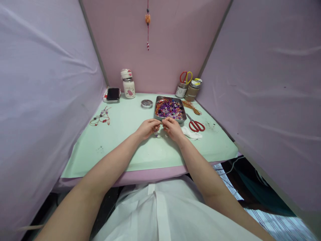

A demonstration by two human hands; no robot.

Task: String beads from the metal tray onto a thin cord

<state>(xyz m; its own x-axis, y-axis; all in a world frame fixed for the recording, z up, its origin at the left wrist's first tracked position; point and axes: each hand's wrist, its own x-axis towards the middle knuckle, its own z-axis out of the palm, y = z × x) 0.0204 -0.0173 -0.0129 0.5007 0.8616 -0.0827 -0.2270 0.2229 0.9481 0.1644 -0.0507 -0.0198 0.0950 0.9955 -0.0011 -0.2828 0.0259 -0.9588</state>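
Observation:
Near the middle of the table, my left hand (149, 128) and my right hand (172, 128) face each other, thumbs and fingers pinched, tips almost touching. Between them runs a thin beaded cord (156, 134), with small purplish beads hanging below my left fingers. Part of the cord loops under my right hand. The exact spot each pinch grips is too small to make out. Just beyond my fingertips stands a metal tray (170, 119) full of mixed purple, red and dark beads. A white cloth (192, 133) lies beside my right wrist.
Right of the tray are red-handled scissors (196, 125) and orange-brown threads (192, 107). Behind stand jars (193, 89), one holding scissors. A small round tin (146, 103), a bottle (129, 87), a dark-topped box (112, 94) and finished-looking beaded cords (101, 117) sit leftward. Fabric walls enclose the table.

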